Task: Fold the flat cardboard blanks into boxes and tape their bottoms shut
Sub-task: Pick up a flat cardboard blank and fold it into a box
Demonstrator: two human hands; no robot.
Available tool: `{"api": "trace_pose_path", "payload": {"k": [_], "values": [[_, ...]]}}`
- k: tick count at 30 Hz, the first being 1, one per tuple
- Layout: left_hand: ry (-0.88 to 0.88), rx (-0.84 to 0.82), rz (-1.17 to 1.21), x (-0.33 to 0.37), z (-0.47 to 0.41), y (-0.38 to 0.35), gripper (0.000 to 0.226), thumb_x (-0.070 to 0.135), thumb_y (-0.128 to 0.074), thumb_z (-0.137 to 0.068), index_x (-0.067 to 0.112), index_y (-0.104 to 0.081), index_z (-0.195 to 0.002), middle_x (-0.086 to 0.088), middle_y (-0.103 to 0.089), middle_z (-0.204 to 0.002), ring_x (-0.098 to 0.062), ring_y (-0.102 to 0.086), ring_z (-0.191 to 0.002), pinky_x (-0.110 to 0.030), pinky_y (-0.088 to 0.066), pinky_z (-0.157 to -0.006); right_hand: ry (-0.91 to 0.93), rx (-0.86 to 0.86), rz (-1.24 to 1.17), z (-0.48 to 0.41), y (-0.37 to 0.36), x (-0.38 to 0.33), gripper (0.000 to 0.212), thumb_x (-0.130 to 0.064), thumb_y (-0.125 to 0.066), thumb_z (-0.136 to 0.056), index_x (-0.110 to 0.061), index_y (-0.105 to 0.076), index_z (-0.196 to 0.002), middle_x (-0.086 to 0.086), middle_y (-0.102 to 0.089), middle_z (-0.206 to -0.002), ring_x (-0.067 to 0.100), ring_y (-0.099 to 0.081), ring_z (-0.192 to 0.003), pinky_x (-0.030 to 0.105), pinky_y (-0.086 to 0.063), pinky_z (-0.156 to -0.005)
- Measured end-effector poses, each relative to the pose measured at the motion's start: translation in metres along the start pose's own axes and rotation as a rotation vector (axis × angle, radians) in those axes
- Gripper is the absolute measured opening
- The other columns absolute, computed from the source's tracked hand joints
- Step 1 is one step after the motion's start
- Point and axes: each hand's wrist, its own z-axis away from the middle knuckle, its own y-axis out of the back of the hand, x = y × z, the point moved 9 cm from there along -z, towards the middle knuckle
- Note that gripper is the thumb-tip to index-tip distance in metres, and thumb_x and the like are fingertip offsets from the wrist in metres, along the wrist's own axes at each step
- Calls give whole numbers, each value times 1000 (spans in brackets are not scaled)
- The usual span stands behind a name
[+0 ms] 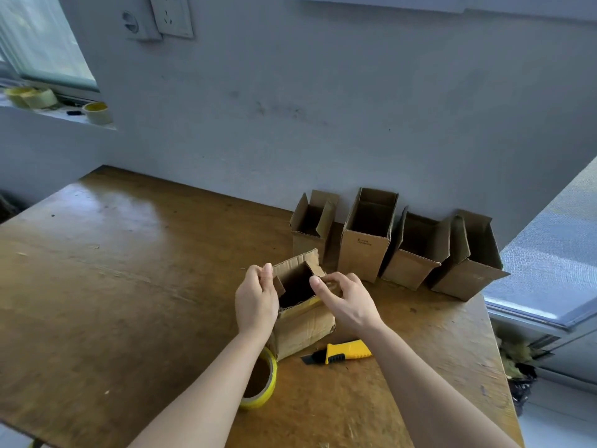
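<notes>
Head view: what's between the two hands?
A box, open end up, shown in the head view. The left hand and right hand each pinch one of its side flaps.

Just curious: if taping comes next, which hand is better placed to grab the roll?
Probably the left hand: the yellow tape roll lies by the left forearm, while the right hand is across the cardboard box, nearer the utility knife.

Brown cardboard boxes [368, 240], yellow tape roll [261, 379], yellow-and-black knife [342, 352]

Wooden table [129, 270]: four open boxes [368, 240], tape roll [263, 388], utility knife [347, 350].
</notes>
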Motion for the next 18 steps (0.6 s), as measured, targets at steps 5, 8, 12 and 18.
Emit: {"api": "trace_pose_path", "payload": {"k": [5, 8, 12, 18], "values": [[-101, -387, 76, -6, -5, -15, 35, 22, -36, -102, 21, -66, -85, 5, -67, -88, -6, -60, -83, -18, -43, -69, 6, -266, -60, -5, -1, 7, 97, -83, -57, -59, -20, -53, -132, -1, -42, -115, 17, -48, -107, 22, -40, -83], [-84, -586, 114, -13, -2, -24, 27, 22, -43, -100, 25, -69, -96, 8, -61, -104, -4, -55, -99, -17, -41, -80, 21, -274, -1, -9, 3, 7, 92, -81, -61, -56, -21, -58, -126, -2, -45, -114, 15, -48, -105, 22, -42, -81], [-184, -519, -107, -11, -3, -31, 8, 35, -66, -87, 27, -66, -90, 11, -52, -98, -6, -53, -93, -13, -41, -72, 53, -196, 63, -11, 6, 8, 77, -81, -54, -60, -24, -71, -109, -7, -51, -105, 8, -50, -95, 17, -41, -67], [-275, -413, -369, -6, -6, -39, 32, 0, -66, -82, 28, -51, -90, 8, -49, -100, -10, -53, -88, -11, -39, -62, 86, -59, 166, -13, 10, 14, 40, -65, -61, -79, -26, -59, -87, -10, -56, -86, 9, -54, -79, 19, -40, -58]]}}
